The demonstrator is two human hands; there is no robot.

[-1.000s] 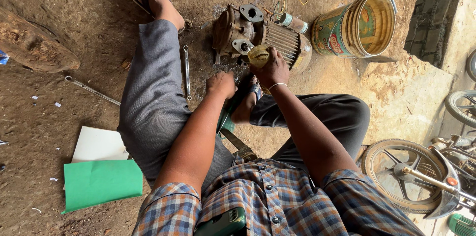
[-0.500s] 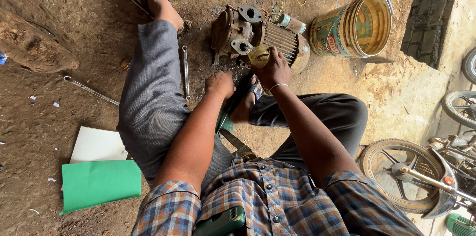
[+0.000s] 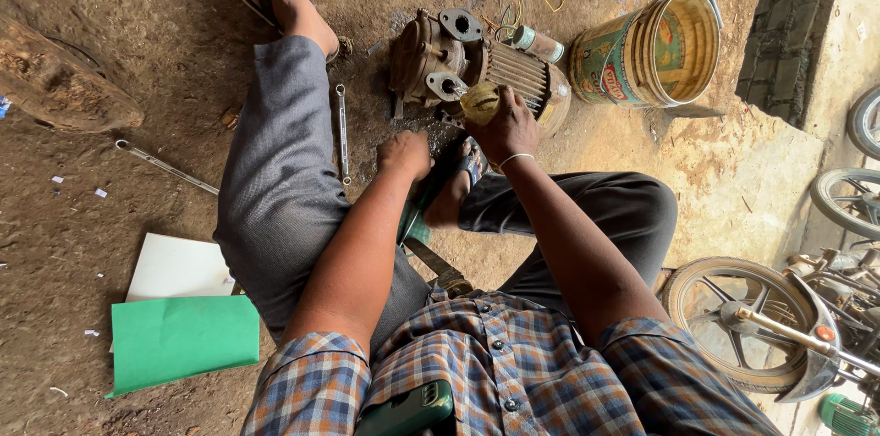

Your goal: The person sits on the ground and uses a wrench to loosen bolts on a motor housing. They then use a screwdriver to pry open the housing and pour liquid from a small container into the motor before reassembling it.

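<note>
While my right hand (image 3: 507, 129) grips a yellowish handle (image 3: 479, 101) against the rusty pump motor (image 3: 477, 69) at twelve o'clock, my clenched left hand (image 3: 404, 154) steadies below; continued working needs firm bracing.

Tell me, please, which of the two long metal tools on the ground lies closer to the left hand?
The spanner beside the left leg, lying almost straight up the picture. The other rod-like tool lies slanted, farther out on the dirt. The left hand touches neither.

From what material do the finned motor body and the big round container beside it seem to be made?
Motor body: probably cast metal, dull grey-brown and grimy; moulded ribs and bolted flanges suggest it. Round container: likely thin sheet metal, printed green and yellow outside, with a rolled rim and a ridged yellowish inside.
</note>
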